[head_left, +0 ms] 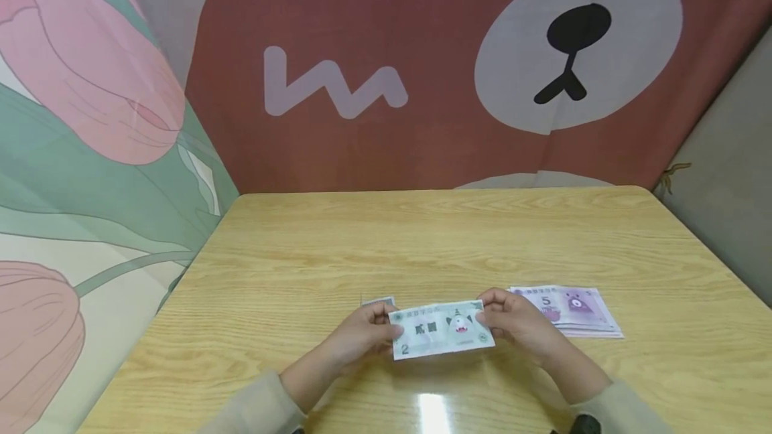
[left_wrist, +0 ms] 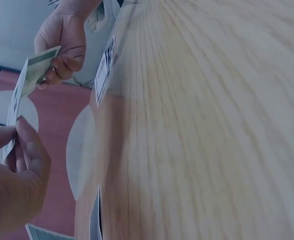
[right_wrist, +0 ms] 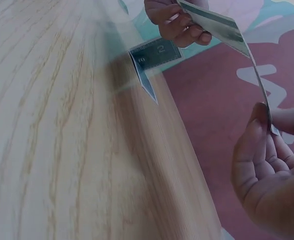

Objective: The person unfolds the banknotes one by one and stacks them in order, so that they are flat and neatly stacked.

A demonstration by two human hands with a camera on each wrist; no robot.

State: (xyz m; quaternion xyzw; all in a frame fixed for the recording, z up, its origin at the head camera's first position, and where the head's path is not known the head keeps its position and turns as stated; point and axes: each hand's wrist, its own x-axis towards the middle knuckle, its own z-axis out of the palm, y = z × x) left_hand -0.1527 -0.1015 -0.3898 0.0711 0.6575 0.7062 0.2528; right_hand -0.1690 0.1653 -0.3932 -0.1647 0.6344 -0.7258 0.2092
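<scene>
A green toy banknote (head_left: 442,330) marked 2, with a little monster printed on it, is held up in front of me above the table. My left hand (head_left: 362,337) pinches its left end between thumb and fingers, and my right hand (head_left: 521,323) pinches the right end. The note bends slightly in the left wrist view. Behind my left hand a bent note (right_wrist: 157,54) marked 2 is partly raised off the tabletop; in the head view the hand hides most of it. Beyond my right hand lies a stack of purple banknotes (head_left: 582,310) marked 5.
The wooden table (head_left: 422,233) runs back to a hanging cloth (head_left: 422,146) with a bear's face on it. A tulip-patterned cloth (head_left: 90,86) hangs at the left, and a grey surface (head_left: 730,153) borders the right side.
</scene>
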